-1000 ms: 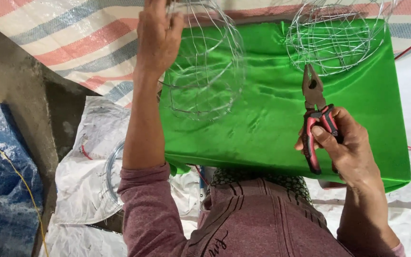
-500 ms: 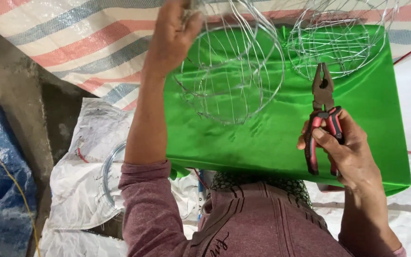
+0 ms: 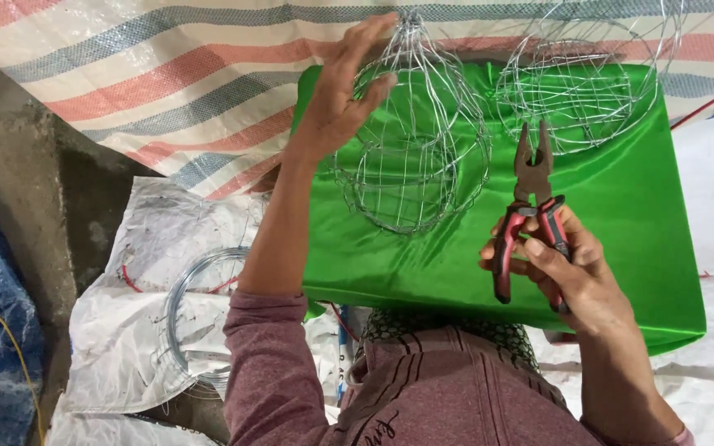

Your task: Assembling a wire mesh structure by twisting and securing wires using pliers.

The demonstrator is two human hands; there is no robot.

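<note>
Round wire cage (image 3: 411, 149) gripped by left hand (image 3: 336, 103), fingers curled. Red-handled pliers (image 3: 530, 211) clutched in closed right hand (image 3: 576, 272). Green cloth (image 3: 621, 215) spread under both.

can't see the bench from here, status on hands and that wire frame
Left hand holding wire frame upright. Right hand holding pliers. Second frame beside, apart.

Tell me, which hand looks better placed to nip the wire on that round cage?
Probably the right hand: it grips the red-handled pliers, jaws slightly apart, just beside the wire cage. The left hand is busy holding that cage over the green cloth.
</note>
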